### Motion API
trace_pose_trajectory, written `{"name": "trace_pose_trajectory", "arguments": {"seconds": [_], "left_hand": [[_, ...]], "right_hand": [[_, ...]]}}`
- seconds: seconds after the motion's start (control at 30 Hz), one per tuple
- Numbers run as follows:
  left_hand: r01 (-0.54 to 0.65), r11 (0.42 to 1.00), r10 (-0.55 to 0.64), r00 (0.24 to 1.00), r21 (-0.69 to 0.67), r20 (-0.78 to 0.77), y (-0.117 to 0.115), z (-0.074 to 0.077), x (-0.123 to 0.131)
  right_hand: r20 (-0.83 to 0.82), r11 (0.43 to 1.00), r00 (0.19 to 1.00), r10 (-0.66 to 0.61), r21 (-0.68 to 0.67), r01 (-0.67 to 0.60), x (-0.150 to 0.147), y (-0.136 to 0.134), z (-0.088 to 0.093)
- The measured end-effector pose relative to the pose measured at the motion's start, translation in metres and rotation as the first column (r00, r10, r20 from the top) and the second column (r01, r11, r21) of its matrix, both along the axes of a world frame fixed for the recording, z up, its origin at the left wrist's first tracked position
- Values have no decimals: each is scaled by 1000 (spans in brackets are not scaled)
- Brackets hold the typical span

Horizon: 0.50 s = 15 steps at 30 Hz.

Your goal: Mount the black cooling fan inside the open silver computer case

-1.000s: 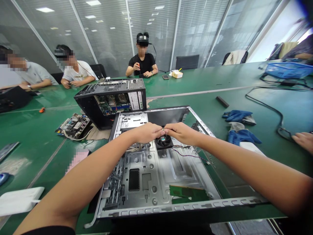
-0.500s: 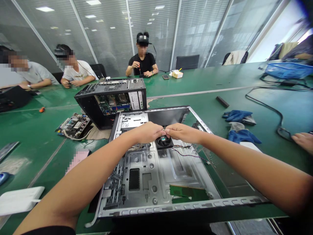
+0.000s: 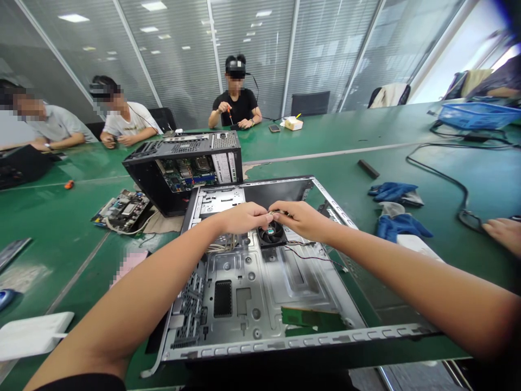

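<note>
Partly hidden beneath both hands (image 3: 245, 218), which meet over its far edge, lies the black fan (image 3: 272, 234), their grip unclear.

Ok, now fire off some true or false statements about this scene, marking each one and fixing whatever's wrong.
1. The left hand and right hand are close together by the fan. True.
2. Both hands wear the gloves. False: both are bare, and the gloves lie on the table.
3. RAM lies in the open case. True.
4. The blue basket is left of the case. False: it is farther back and to the right.
5. A co-worker in black holds a screwdriver. True.
</note>
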<state>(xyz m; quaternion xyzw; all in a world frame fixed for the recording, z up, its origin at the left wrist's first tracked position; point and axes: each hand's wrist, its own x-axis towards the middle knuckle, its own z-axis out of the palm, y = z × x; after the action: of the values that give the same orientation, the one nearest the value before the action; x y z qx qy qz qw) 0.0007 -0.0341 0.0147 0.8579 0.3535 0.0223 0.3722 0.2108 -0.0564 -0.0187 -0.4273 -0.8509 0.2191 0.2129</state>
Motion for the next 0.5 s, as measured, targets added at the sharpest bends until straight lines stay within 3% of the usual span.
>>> {"name": "trace_pose_trajectory", "arguments": {"seconds": [0.1, 0.2, 0.33, 0.5], "left_hand": [[-49, 969, 60, 998, -242, 36, 0, 0, -4], [-52, 919, 89, 993, -391, 77, 1, -1, -6], [-37, 895, 85, 992, -444, 89, 2, -1, -8], [10, 902, 28, 996, -431, 81, 2, -2, -9]], "right_hand": [[25, 988, 999, 21, 151, -24, -1, 0, 1], [38, 954, 999, 24, 298, -34, 0, 0, 0], [69, 901, 997, -39, 433, 6, 0, -1, -2], [131, 874, 991, -31, 485, -37, -2, -3, -4]]}}
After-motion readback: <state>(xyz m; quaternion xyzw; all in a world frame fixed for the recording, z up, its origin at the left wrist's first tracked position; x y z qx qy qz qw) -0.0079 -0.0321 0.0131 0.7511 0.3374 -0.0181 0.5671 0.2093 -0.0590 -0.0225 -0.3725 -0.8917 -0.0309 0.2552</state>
